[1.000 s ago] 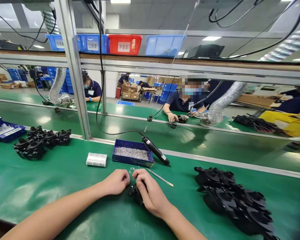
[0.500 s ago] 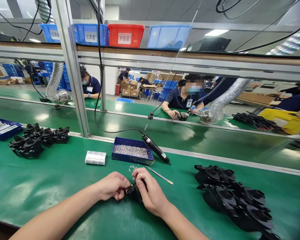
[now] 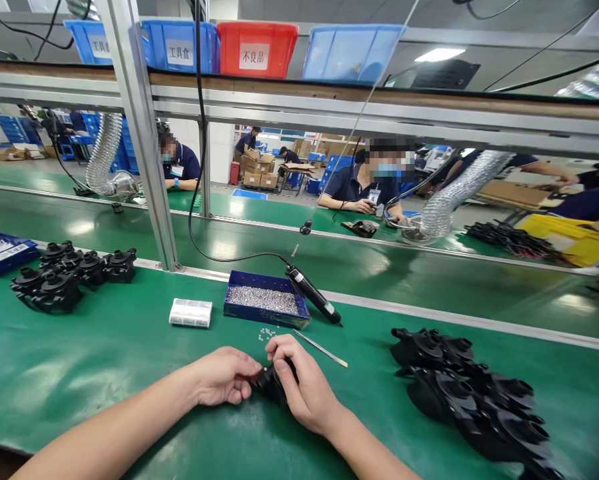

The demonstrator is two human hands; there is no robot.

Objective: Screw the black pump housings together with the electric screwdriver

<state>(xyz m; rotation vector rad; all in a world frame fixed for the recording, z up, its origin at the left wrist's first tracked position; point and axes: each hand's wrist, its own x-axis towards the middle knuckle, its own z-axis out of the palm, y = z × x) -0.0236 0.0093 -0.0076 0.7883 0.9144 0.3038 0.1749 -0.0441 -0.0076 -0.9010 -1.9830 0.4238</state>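
Note:
Both my hands rest on the green bench near its front edge, closed round one small black plastic part (image 3: 270,385). My left hand (image 3: 224,376) pinches it from the left with curled fingers. From the right, my right hand (image 3: 300,385) wraps over it, thumb on top. Most of the part is hidden under my fingers. A few loose screws (image 3: 265,333) lie just beyond my hands, in front of a blue tray of screws (image 3: 265,304). An electric screwdriver (image 3: 313,304) on a black cable leans on the tray's right end. Thin tweezers (image 3: 320,349) lie beside my right hand.
A heap of black parts (image 3: 472,400) lies at the right, another group of black parts (image 3: 66,275) at the left. A small white box (image 3: 190,312) sits left of the tray. An aluminium post (image 3: 144,143) stands behind. Other people work at the benches beyond.
My left hand has moved in from beside the part and now pinches it against my right hand. The view has tilted slightly down.

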